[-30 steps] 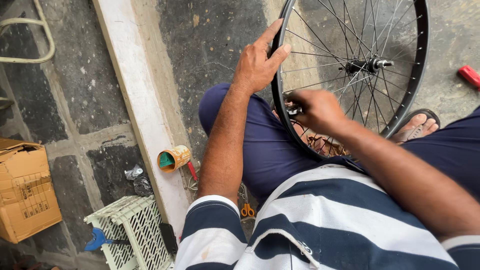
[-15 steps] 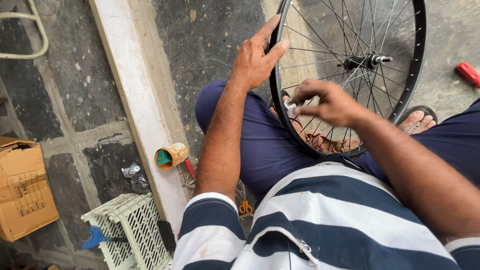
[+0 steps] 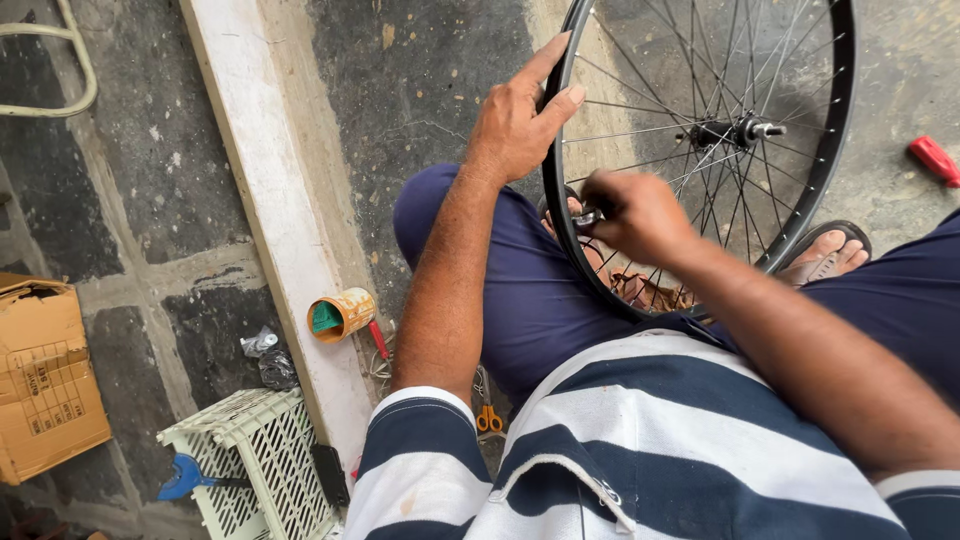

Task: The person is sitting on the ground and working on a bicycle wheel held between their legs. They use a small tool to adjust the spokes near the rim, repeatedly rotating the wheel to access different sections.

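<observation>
A black bicycle wheel (image 3: 835, 120) with thin steel spokes and a hub (image 3: 733, 131) stands upright between my knees. My left hand (image 3: 517, 125) grips the rim at its left side, fingers and thumb wrapped over the edge. My right hand (image 3: 640, 215) is closed around a small metal tool (image 3: 587, 217) pressed against a spoke just inside the lower left of the rim. My sandalled feet (image 3: 825, 252) show through the spokes on the floor.
A tipped orange can (image 3: 341, 314) lies on a pale kerb (image 3: 262, 200) to the left. A cardboard box (image 3: 45, 375), a pale green plastic crate (image 3: 262, 465), yellow-handled scissors (image 3: 487, 410) and a red-handled tool (image 3: 936, 160) are around me.
My right hand has shifted slightly left and up along the rim with the small tool. My left hand keeps its hold on the rim.
</observation>
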